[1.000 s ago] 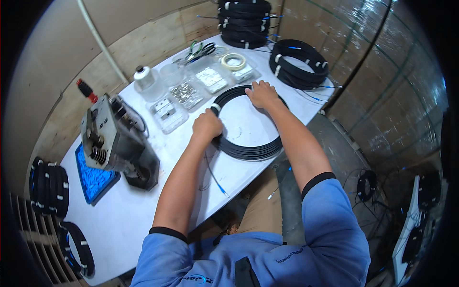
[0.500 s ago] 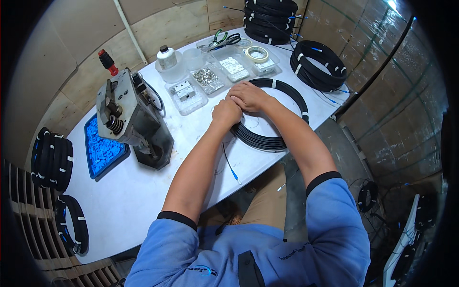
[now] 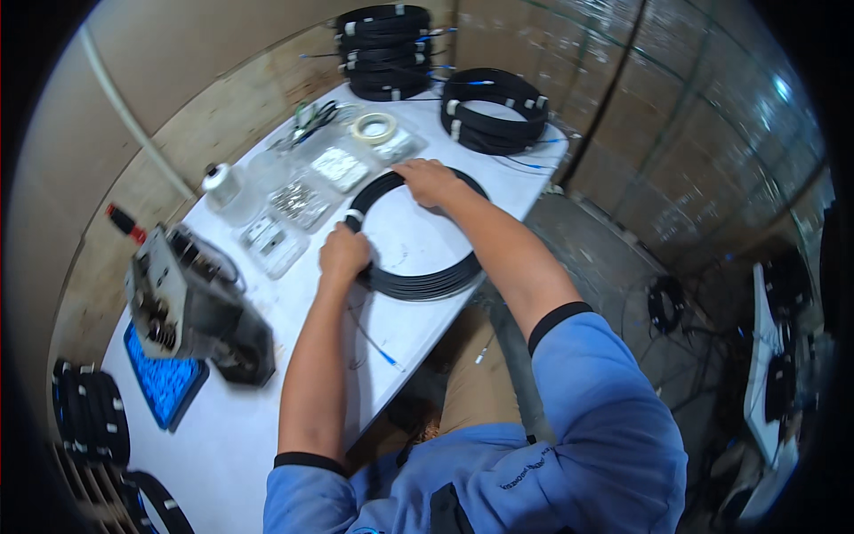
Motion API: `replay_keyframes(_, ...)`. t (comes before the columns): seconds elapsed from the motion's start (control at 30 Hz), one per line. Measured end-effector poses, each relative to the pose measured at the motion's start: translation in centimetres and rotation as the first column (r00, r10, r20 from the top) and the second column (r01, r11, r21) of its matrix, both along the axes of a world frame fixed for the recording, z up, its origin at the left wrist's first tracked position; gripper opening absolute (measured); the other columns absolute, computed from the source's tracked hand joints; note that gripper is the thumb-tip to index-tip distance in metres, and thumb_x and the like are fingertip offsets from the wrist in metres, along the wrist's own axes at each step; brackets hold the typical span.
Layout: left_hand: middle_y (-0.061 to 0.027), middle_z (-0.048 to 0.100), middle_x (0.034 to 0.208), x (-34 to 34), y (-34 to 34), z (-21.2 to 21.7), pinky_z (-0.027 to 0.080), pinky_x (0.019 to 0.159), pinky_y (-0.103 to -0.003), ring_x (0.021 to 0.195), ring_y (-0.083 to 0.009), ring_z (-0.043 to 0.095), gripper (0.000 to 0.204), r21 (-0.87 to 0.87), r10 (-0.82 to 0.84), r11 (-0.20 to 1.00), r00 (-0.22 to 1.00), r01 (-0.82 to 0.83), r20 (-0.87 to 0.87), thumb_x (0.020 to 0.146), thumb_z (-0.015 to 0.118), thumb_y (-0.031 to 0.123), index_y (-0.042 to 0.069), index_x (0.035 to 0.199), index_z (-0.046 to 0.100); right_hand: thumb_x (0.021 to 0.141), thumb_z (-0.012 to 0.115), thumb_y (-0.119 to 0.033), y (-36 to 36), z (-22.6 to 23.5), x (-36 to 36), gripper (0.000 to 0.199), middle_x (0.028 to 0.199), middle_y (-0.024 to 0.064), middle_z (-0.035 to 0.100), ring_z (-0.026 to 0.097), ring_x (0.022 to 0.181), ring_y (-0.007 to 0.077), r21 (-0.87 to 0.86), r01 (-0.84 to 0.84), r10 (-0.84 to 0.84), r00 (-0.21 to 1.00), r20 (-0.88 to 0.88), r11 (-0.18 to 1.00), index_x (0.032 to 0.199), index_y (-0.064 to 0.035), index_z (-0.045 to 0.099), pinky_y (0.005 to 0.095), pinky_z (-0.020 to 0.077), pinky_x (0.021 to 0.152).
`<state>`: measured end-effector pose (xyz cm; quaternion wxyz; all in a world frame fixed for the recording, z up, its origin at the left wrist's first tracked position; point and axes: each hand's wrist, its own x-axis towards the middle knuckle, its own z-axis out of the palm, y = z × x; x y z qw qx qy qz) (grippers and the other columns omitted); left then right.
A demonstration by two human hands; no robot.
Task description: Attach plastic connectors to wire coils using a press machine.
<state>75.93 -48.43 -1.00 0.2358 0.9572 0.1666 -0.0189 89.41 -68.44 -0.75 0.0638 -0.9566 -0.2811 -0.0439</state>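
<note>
Sleeves in blue fill the near edge, both forearms reaching out over the white table (image 3: pixel 222 445).

Left hand (image 3: pixel 343 253) — grip closed over the near-left arc of a black cable coil (image 3: pixel 418 285), beside a white tape band on the coil. Right hand (image 3: pixel 429 181) — fingers pressed down on the far arc, curled over the strands. The coil lies flat on the table between the two hands, its near edge close to the table edge.

Progress, as a judgement: the coil is already wound into a round hoop and carries one visible white band; other bands, if any, are hidden under the hands. Finished coils further off show several bands each, so this one looks partly bound, with more ties left to do.

A thin loose wire with a blue tip (image 3: pixel 378 349) trails on the table near the left forearm.

Left of the hands: one grey box-shaped machine (image 3: pixel 191 307), one blue tray (image 3: pixel 163 381) beside it, and about four clear plastic bags of small parts (image 3: pixel 302 200).

Further out: one white tape roll (image 3: pixel 374 127), one white bottle (image 3: pixel 220 181), and scissors or pliers (image 3: pixel 311 120) — too small to tell which.

Far end of the table: one banded stack of coils (image 3: pixel 494 111) and one taller stack (image 3: pixel 382 49) behind it; single coils within each cannot be counted.

More coils stand off the table at lower left (image 3: pixel 89 418).
</note>
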Motion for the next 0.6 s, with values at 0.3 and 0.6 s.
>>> replay_keyframes(0.3,-0.0276,0.067,0.124,0.3,-0.2,-0.2,0.053,0.099,-0.052,0.115,-0.0451,0.066,0.048,0.081,-0.042,0.996,0.999,0.043,-0.01,0.099,0.055,0.036,-0.002,0.129,0.055,0.096,0.051,-0.01,-7.3,0.6,-4.3,0.058,0.13,0.0288,0.062,0.064,0.117,0.0424,0.071,0.402,-0.389,0.91,-0.143,0.913,0.151,0.004,0.041,0.0496,0.052,0.102)
replay_keyframes(0.6,-0.026,0.068,0.124,0.1,0.1,0.1,0.053,0.098,-0.053,0.115,-0.0442,0.066,0.048,0.074,-0.017,0.997,1.0,0.017,0.004,0.099,0.055,0.037,-0.001,0.129,0.055,0.092,0.056,-0.017,-6.4,0.5,-17.4,0.074,0.145,0.0454,0.041,0.049,0.132,0.0562,0.287,0.555,-0.519,0.832,-0.195,0.781,0.155,0.0101,0.029,0.05,0.0415,0.115)
